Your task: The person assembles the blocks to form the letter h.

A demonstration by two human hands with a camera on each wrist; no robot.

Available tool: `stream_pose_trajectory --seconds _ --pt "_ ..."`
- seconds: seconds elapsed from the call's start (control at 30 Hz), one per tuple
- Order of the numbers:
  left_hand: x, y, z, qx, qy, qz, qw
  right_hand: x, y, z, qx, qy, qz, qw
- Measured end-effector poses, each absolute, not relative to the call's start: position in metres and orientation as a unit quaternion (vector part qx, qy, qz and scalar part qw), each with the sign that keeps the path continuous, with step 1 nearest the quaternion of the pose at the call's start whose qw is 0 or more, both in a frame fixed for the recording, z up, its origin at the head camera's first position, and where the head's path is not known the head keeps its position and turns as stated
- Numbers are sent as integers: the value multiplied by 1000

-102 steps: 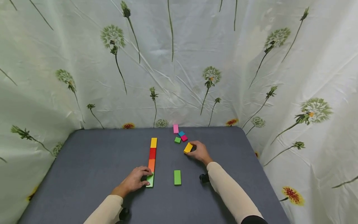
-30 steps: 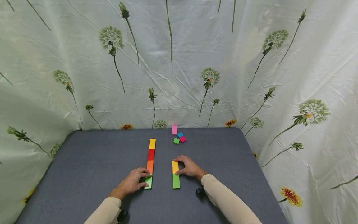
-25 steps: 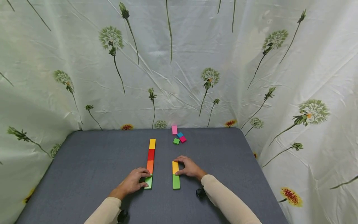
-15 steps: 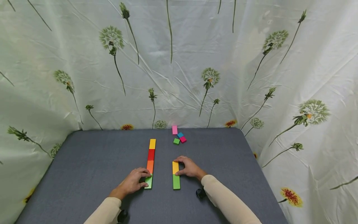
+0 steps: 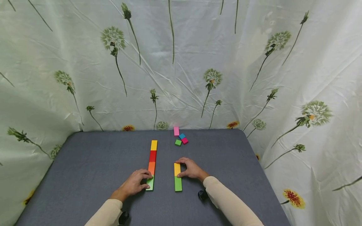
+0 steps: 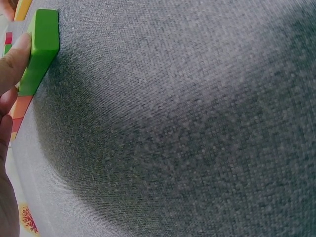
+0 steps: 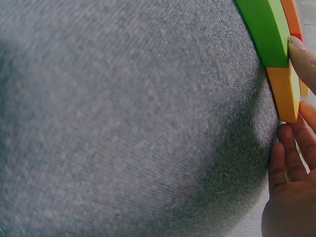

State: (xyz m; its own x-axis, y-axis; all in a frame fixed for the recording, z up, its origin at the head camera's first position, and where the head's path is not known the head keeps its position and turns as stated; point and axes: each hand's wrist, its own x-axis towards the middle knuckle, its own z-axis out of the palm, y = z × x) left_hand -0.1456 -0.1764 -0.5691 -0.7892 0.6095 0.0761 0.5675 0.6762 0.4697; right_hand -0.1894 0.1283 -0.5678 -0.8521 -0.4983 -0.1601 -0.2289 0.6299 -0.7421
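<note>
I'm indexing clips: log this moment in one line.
left hand: grips left-row green block | right hand: grips yellow block abutting right-row green block | pink block: farthest back

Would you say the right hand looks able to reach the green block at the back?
Probably yes: only bare table shows between the right hand and that green block, though the hand would first need to release its yellow block.
</note>
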Motion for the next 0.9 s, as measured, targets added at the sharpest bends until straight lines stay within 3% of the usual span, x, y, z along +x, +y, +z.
stream_pose_trajectory --seconds 0.23,0.43,0.9 --pt "-147 -177 -569 326 914 239 39 -197 132 -563 -178 859 -443 185" --pt "-148 -178 -570 334 911 240 39 -211 132 -555 -143 869 -448 158" --pt "-152 -181 -572 358 898 255 25 -272 114 -538 -23 893 -449 33"
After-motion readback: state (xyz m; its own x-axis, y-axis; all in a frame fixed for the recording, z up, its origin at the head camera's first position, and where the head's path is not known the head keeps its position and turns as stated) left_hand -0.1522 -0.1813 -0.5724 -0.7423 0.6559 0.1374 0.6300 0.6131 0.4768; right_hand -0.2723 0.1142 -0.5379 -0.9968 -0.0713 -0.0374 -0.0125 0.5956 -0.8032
